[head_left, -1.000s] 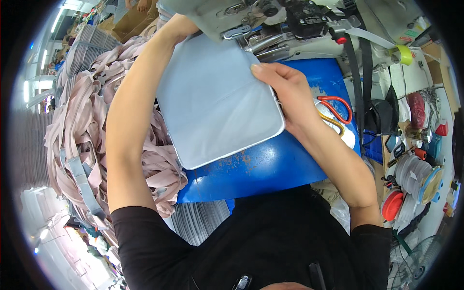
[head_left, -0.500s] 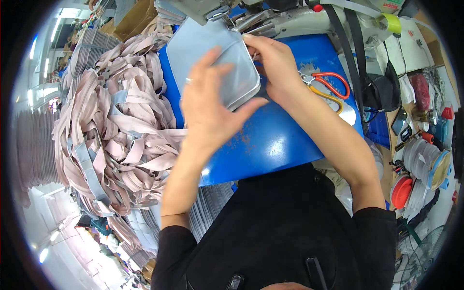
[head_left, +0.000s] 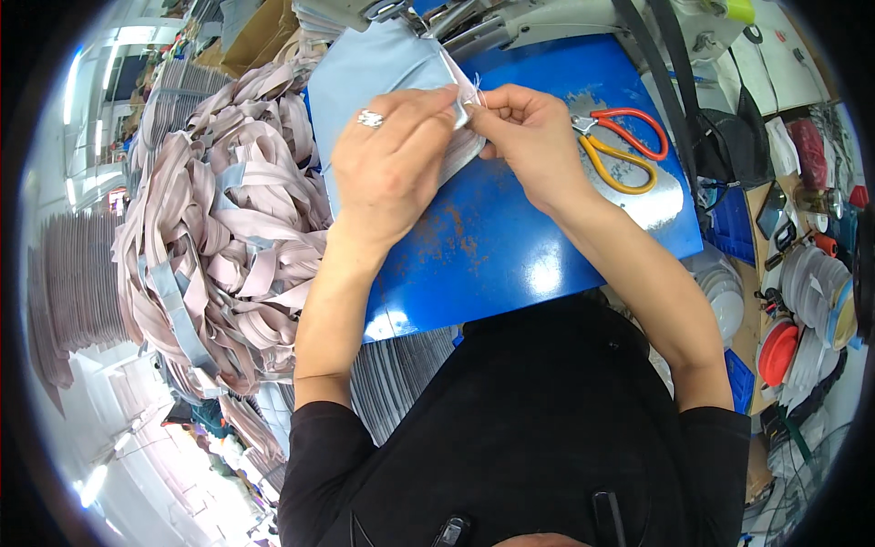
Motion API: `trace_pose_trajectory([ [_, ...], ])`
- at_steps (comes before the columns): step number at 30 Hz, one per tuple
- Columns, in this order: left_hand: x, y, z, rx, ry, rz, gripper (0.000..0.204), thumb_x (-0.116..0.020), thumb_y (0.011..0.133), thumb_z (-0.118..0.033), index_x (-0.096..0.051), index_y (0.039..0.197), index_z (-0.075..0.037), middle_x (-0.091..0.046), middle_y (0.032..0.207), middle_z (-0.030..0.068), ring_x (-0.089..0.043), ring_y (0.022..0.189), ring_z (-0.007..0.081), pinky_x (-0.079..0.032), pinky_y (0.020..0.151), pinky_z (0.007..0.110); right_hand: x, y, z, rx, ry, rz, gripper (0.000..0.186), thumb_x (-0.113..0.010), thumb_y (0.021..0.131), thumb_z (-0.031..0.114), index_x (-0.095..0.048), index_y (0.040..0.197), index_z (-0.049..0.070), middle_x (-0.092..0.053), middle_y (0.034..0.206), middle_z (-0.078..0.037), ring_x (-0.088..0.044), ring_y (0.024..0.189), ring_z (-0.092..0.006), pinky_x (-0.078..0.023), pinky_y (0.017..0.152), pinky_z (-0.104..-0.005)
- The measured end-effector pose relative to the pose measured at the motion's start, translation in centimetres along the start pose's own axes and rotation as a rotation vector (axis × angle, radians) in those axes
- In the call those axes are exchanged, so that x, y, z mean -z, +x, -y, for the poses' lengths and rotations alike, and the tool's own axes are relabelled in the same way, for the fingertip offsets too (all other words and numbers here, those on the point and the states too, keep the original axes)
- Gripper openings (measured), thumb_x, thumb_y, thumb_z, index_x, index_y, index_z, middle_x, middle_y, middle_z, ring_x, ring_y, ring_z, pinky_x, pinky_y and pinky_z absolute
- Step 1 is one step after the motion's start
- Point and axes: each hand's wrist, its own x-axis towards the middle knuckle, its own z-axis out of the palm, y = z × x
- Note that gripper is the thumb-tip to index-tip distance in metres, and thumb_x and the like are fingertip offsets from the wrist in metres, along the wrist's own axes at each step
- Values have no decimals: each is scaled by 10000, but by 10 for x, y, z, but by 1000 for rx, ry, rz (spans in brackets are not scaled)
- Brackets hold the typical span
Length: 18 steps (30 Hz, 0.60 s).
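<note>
One blue tabletop [head_left: 501,223], paint worn in spots, fills the middle. Along its L edge, a big heap of pale pink strips [head_left: 241,214] w/ grey-blue bits mixed in. Past the far edge, pt of a sewing machine [head_left: 565,20], its metal parts over the top end of a light blue panel [head_left: 375,68]. Panel lies across the far L corner of the tabletop, R side folded up, paler pinkish layer showing there.

L hand [head_left: 387,150] is on the panel, back of hand up, wrist roughly straight in line w/ forearm; fingers bent and close together, angled to the R, tips pressed on the folded edge. L thumb hidden. Grip: narrow, holding the fold.

R hand [head_left: 524,137] comes in from the R, forearm slanting up and L, elbow out wide; thumb + index pinched on the same edge, other fingers curled under. Grip: tight pinch on panel. Fingertips of both hands v. close, can't tell if touching.

Scissors [head_left: 584,125], one red + one yellow handle, nr the R edge of tabletop, handles toward that edge. Silver-colored ring [head_left: 370,118] on L hand. Loose white threads [head_left: 477,88] by R fingertips.
</note>
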Motion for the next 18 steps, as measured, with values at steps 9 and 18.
trace_pose_trajectory([
  [9, 1, 18, 9, -1, 72, 61, 107, -748, 791, -109, -698, 885, -116, -767, 1042, -30, -708, 914, 144, -475, 707, 317, -8, 9, 5, -57, 220, 47, 203, -750, 946, 128, -759, 1061, -38, -746, 883, -69, -665, 747, -100, -525, 624, -242],
  [18, -7, 28, 36, 79, 10, 67, 145, -729, 817, -12, -699, 937, -86, -763, 1040, 41, -695, 871, 269, -511, 754, 387, -30, 52, 7, -27, 206, -112, 213, -814, 885, 124, -776, 1015, -41, -743, 887, -67, -662, 775, -105, -515, 659, -239],
])
